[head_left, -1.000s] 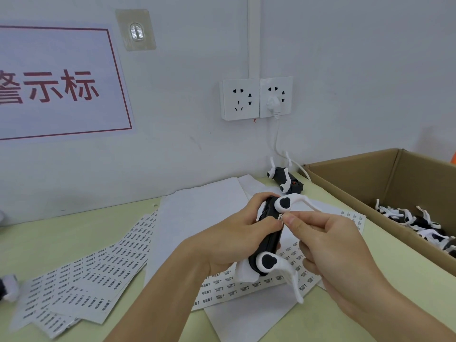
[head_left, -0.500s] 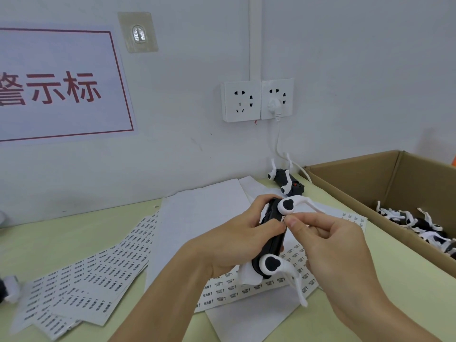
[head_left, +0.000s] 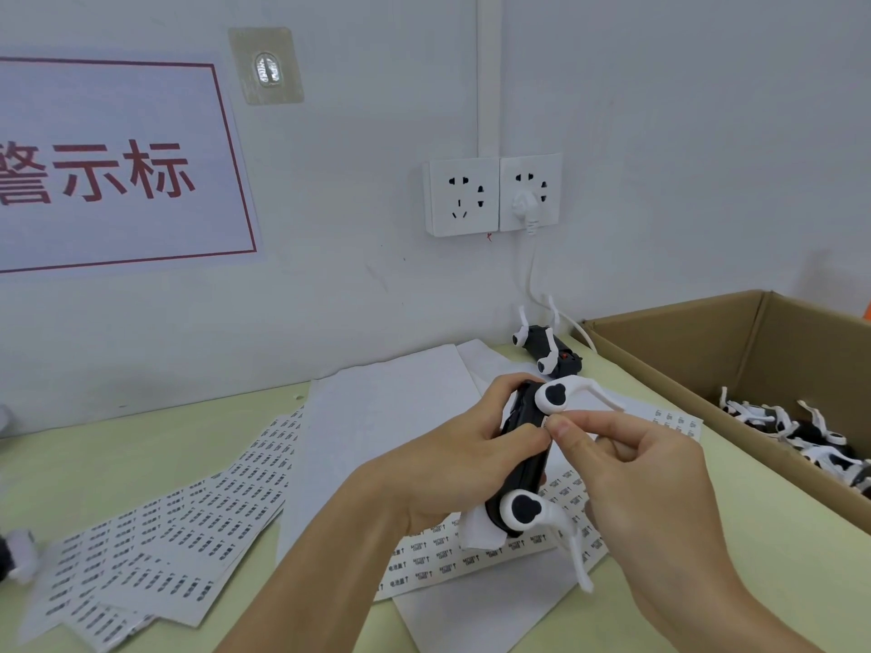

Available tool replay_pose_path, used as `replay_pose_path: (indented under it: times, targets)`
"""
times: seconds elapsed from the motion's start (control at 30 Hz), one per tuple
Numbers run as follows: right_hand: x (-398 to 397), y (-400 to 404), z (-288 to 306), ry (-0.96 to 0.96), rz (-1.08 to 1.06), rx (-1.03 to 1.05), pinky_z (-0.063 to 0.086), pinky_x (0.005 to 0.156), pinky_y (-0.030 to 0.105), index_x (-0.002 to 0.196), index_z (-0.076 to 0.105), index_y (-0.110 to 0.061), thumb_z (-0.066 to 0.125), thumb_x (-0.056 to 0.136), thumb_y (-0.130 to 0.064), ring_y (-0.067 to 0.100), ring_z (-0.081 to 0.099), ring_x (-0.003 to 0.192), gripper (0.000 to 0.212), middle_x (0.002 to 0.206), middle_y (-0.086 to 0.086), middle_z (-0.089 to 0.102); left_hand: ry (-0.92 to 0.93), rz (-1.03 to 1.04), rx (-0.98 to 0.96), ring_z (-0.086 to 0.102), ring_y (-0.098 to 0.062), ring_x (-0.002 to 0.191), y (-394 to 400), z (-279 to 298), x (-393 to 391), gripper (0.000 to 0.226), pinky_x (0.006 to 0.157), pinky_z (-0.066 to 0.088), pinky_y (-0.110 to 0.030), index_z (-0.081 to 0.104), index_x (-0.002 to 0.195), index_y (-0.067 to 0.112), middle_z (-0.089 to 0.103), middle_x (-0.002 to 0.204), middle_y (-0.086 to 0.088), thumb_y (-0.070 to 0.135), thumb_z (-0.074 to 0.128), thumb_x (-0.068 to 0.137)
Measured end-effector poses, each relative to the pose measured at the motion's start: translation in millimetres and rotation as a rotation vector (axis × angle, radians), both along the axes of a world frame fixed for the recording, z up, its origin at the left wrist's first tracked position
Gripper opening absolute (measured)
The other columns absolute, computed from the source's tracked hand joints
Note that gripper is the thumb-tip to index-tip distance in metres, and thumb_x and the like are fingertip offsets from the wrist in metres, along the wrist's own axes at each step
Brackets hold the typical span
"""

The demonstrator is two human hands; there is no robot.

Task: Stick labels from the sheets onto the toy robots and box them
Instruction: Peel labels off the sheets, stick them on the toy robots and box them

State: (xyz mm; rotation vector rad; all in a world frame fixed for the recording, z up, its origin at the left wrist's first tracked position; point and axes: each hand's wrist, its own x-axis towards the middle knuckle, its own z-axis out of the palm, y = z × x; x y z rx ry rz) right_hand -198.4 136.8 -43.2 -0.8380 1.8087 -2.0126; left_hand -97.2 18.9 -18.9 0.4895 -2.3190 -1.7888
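black toy robot with white curved legs [head_left: 521,457], held above the table between both hands, its long body tilted and its round white leg joints facing the camera; left hand [head_left: 452,464] wrapped around the black body from the left, fingers curled behind it and thumb on the near face; right hand [head_left: 627,468] with thumb and forefinger pinched together at the robot's upper edge just below the top joint, whether a label sits between the fingertips cannot be told; beneath the hands, white label sheets printed with small black text [head_left: 438,553] on blank white backing paper [head_left: 377,417]; a fan of further printed label sheets [head_left: 155,544] lies to the left on the pale green table [head_left: 94,464]; a second black and white toy robot [head_left: 546,351] rests on its back near the wall; at right, an open brown cardboard box [head_left: 683,351] holding several black and white toy robots [head_left: 801,435]; white wall sockets [head_left: 492,195], one with a plug inserted
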Motion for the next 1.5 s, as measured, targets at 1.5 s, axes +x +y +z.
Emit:
replay_pose_path:
  times: [1.5]
  targets:
    - [-1, 1, 12, -0.423, 0.493, -0.098, 0.022, 0.032, 0.016, 0.083, 0.054, -0.011, 0.068, 0.077, -0.016, 0.012, 0.029, 0.035, 0.016, 0.056, 0.003, 0.033, 0.135, -0.01, 0.409, 0.048, -0.031, 0.098, 0, 7, -2, 0.065, 0.096, 0.037, -0.045, 0.052, 0.137, 0.019, 0.057, 0.111, -0.012, 0.023, 0.042, 0.072]
